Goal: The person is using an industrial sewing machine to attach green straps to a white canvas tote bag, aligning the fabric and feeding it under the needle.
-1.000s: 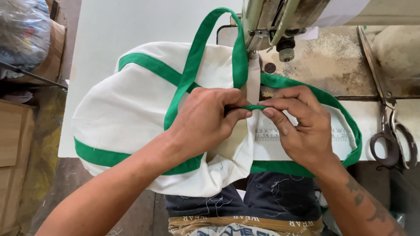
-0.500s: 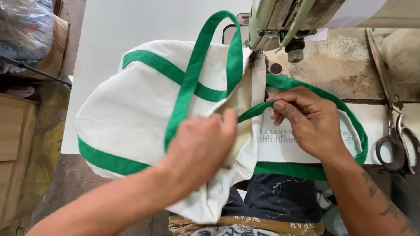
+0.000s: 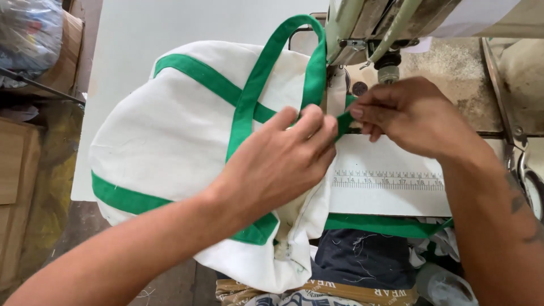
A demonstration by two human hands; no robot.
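Desk (image 3: 141,22) first: its white top runs under everything I see, with the sewing machine (image 3: 385,28) standing at the far edge. Across it lies the white bag (image 3: 170,136) with green bands, bulging to the left of the machine. My left hand (image 3: 277,164) presses flat on the bag's near edge, fingers spread and touching the green strap (image 3: 255,96). My right hand (image 3: 413,116) pinches the strap's free end (image 3: 343,122) just below the needle. That end runs left to right between the hands; the right is nearer the needle. Scissors (image 3: 530,181) lie at the far right.
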